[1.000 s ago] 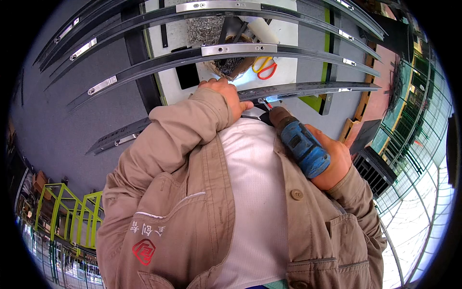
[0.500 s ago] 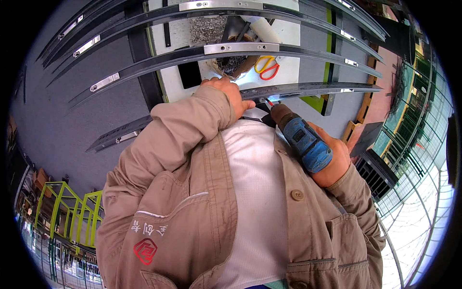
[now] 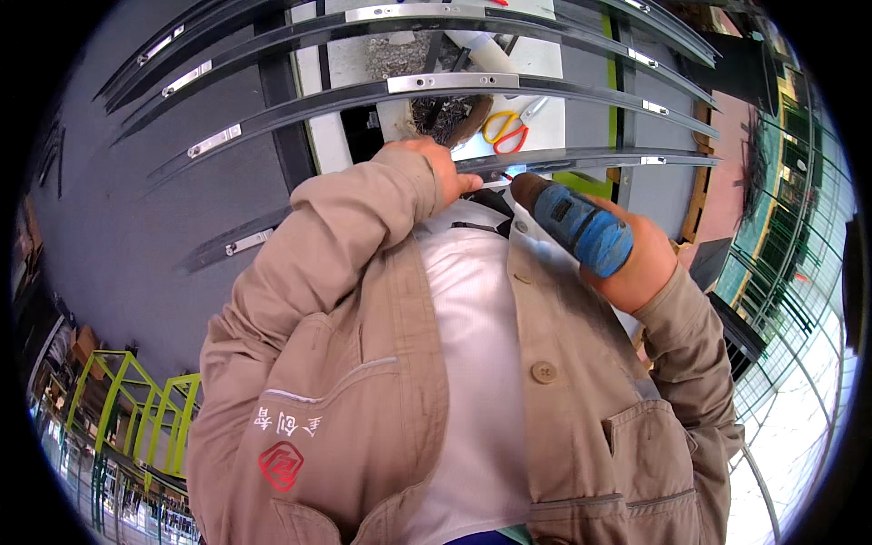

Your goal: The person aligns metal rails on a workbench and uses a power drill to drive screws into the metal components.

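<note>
My left hand point(image 3: 434, 167) is closed around the nearest dark metal rail point(image 3: 581, 161), its thumb on the near side. In my right hand point(image 3: 652, 259) is a blue cordless drill point(image 3: 581, 229) with a dark chuck. The drill points up and left, and its thin bit reaches a small silver plate on the rail, just right of my left thumb. Whether the bit sits in a screw is too small to tell. Just beyond the rail lie scissors point(image 3: 510, 136) with yellow and red handles. Beside them is an open bag of dark screws point(image 3: 440, 116).
Several long dark rails with silver connector plates point(image 3: 452, 83) run crosswise beyond my hands. A white board point(image 3: 540, 64) lies beneath them, with a pile of small metal parts point(image 3: 395, 56). Lime-green frames point(image 3: 113, 391) stand at far left; green wire mesh point(image 3: 772, 236) is at right.
My right hand and the drill have swung slightly right, and the drill lies more sideways. The bit remains at the rail beside my left thumb. My left hand keeps its grip.
</note>
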`<move>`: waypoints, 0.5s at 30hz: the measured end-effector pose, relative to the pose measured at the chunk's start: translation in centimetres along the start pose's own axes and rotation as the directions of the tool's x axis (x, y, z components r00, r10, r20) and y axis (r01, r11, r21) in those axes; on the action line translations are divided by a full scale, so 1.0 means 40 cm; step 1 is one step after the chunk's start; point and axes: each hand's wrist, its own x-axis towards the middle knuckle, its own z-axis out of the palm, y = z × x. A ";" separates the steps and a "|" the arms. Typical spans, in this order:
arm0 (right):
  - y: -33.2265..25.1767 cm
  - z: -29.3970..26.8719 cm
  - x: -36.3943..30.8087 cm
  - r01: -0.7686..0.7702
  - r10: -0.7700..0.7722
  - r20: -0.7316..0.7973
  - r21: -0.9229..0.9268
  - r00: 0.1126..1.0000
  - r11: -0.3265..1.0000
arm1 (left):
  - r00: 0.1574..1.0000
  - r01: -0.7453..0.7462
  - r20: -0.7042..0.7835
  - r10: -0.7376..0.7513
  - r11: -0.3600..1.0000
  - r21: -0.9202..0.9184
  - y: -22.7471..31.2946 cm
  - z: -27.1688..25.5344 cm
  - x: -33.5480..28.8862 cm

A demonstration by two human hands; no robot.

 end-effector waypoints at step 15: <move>-0.024 -0.038 -0.087 0.180 -0.177 -0.039 0.070 0.983 0.981 | 0.723 -0.384 -0.691 0.000 0.831 -0.402 -0.067 0.065 -0.118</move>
